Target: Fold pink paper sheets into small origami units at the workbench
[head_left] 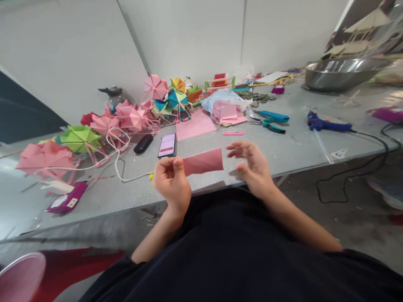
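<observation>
My left hand (172, 182) pinches the left end of a pink paper strip (204, 162), thumb on top, holding it above the table's front edge. The strip lies nearly level and its lower edge looks uneven. My right hand (250, 165) is off the strip's right end, fingers apart and slightly blurred, with nothing in it. Behind the strip, a small flat pink piece (233, 133) rests on the table. A pink paper sheet (195, 124) and a stack of pink paper pieces (229, 114) lie farther back. A phone (167, 145) with a lit screen is beyond my left hand.
Folded paper umbrellas (135, 117) crowd the left and back of the grey table (201, 184), with a white cable (118, 165) looping there. Teal-handled pliers (273, 126), a blue glue gun (327, 124) with a trailing cord and a metal bowl (341, 75) are to the right.
</observation>
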The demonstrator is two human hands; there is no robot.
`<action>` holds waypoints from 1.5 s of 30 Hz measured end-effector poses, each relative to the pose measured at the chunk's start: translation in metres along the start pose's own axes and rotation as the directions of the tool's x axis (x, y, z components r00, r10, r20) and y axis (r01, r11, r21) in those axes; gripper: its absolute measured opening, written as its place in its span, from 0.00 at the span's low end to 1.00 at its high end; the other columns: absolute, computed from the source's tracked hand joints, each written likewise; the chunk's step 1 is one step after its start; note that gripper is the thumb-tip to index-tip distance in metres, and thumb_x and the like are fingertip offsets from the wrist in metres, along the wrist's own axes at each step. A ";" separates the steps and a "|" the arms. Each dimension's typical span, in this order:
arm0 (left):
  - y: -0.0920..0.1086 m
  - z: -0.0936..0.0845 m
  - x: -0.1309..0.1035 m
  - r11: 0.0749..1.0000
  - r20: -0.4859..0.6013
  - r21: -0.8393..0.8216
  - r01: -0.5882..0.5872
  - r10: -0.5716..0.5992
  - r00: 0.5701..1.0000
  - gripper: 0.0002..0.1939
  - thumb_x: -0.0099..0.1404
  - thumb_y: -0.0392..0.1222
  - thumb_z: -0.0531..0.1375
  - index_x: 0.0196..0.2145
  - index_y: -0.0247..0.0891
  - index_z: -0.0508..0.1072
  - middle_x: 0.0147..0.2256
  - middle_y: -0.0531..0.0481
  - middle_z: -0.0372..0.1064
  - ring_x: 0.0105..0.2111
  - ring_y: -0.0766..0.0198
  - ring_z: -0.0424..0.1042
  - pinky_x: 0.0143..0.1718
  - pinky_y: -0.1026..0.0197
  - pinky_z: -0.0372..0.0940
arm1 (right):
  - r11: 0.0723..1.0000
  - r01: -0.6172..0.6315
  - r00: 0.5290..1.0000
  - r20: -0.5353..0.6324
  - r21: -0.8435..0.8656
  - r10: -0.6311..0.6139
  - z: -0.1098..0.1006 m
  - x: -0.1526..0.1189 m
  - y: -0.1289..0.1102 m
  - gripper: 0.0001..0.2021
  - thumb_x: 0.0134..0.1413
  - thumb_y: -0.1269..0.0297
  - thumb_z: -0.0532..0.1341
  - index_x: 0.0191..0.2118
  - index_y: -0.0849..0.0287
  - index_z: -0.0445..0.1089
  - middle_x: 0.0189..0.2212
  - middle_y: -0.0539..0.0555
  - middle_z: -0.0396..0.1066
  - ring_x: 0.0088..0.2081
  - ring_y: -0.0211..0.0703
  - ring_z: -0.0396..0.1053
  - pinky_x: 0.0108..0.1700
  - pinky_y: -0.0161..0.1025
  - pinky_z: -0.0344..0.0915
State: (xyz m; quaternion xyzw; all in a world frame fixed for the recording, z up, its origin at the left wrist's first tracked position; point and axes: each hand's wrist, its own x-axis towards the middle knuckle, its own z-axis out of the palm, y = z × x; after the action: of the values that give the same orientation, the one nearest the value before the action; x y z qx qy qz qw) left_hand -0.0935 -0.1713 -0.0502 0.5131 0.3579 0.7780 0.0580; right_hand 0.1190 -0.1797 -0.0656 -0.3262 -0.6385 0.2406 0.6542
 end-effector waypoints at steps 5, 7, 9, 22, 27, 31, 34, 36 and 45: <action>-0.002 0.005 -0.014 0.934 0.072 -0.160 0.319 -0.311 0.948 0.24 0.68 0.65 0.72 0.37 0.39 0.76 0.30 0.54 0.72 0.25 0.69 0.69 0.27 0.67 0.65 | 0.924 -0.329 0.939 0.173 0.196 0.297 0.024 -0.005 -0.010 0.29 0.55 0.38 0.76 0.52 0.53 0.75 0.41 0.55 0.80 0.36 0.44 0.75 0.39 0.43 0.74; 0.004 0.004 -0.015 0.873 0.170 -0.223 0.433 -0.402 0.900 0.25 0.66 0.66 0.73 0.37 0.40 0.77 0.30 0.54 0.73 0.23 0.71 0.67 0.23 0.68 0.63 | 0.907 -0.365 0.929 0.145 0.212 0.340 0.023 -0.001 -0.012 0.23 0.56 0.39 0.75 0.39 0.55 0.76 0.30 0.50 0.74 0.30 0.40 0.69 0.32 0.39 0.68; 0.010 0.002 -0.015 0.795 0.336 -0.229 0.562 -0.477 0.812 0.25 0.64 0.65 0.74 0.39 0.39 0.79 0.29 0.53 0.75 0.22 0.71 0.67 0.22 0.69 0.63 | 0.908 -0.354 0.935 0.086 0.224 0.343 0.019 0.003 -0.012 0.22 0.55 0.41 0.76 0.31 0.55 0.74 0.24 0.47 0.68 0.25 0.37 0.64 0.28 0.37 0.63; 0.035 -0.015 -0.003 0.644 0.828 0.181 0.743 -0.507 0.238 0.26 0.63 0.64 0.73 0.33 0.35 0.84 0.28 0.42 0.81 0.19 0.67 0.69 0.23 0.63 0.65 | 0.909 -0.303 0.946 -0.028 0.285 0.324 0.010 0.009 -0.017 0.20 0.53 0.48 0.76 0.25 0.55 0.71 0.18 0.44 0.62 0.22 0.35 0.56 0.24 0.36 0.56; 0.036 -0.009 -0.010 0.696 0.761 0.140 0.705 -0.531 0.373 0.24 0.66 0.63 0.72 0.32 0.36 0.83 0.27 0.45 0.81 0.19 0.69 0.67 0.23 0.65 0.63 | 0.841 -0.355 0.932 0.081 0.408 0.354 0.024 0.002 -0.022 0.26 0.51 0.36 0.77 0.32 0.55 0.75 0.22 0.45 0.67 0.21 0.34 0.60 0.23 0.34 0.60; 0.037 -0.004 -0.019 0.770 0.702 0.094 0.631 -0.501 0.507 0.29 0.67 0.66 0.70 0.25 0.37 0.77 0.19 0.51 0.71 0.18 0.69 0.65 0.21 0.66 0.59 | 0.821 -0.450 0.879 0.338 0.351 0.337 0.044 -0.011 -0.027 0.31 0.59 0.30 0.69 0.26 0.56 0.74 0.21 0.49 0.69 0.23 0.38 0.68 0.26 0.37 0.69; 0.037 -0.003 -0.024 0.799 0.670 0.087 0.594 -0.488 0.559 0.29 0.68 0.65 0.69 0.23 0.37 0.75 0.17 0.53 0.67 0.17 0.70 0.63 0.20 0.66 0.56 | 0.828 -0.450 0.882 0.311 0.333 0.354 0.052 -0.018 -0.028 0.32 0.65 0.33 0.66 0.23 0.56 0.74 0.22 0.51 0.71 0.24 0.39 0.69 0.26 0.38 0.71; 0.037 -0.003 -0.026 0.806 0.660 0.070 0.588 -0.480 0.579 0.28 0.68 0.63 0.69 0.23 0.37 0.75 0.17 0.53 0.68 0.16 0.70 0.63 0.20 0.66 0.56 | 0.842 -0.428 0.897 0.267 0.329 0.352 0.052 -0.019 -0.028 0.31 0.66 0.35 0.66 0.22 0.56 0.74 0.22 0.51 0.70 0.23 0.39 0.69 0.25 0.38 0.70; 0.039 -0.002 -0.036 0.756 0.611 0.047 0.653 -0.539 0.579 0.19 0.66 0.56 0.70 0.29 0.36 0.84 0.23 0.45 0.80 0.16 0.68 0.67 0.20 0.64 0.64 | 0.960 -0.194 0.961 -0.158 0.202 0.227 0.038 -0.006 -0.013 0.22 0.66 0.50 0.68 0.22 0.53 0.72 0.37 0.55 0.79 0.44 0.50 0.78 0.49 0.49 0.76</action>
State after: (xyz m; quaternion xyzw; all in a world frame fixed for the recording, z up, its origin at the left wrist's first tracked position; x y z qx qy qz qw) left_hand -0.0681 -0.2174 -0.0536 0.5693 0.3999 0.5414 0.4721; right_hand 0.0798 -0.1885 -0.0612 -0.3507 -0.5133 0.3368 0.7072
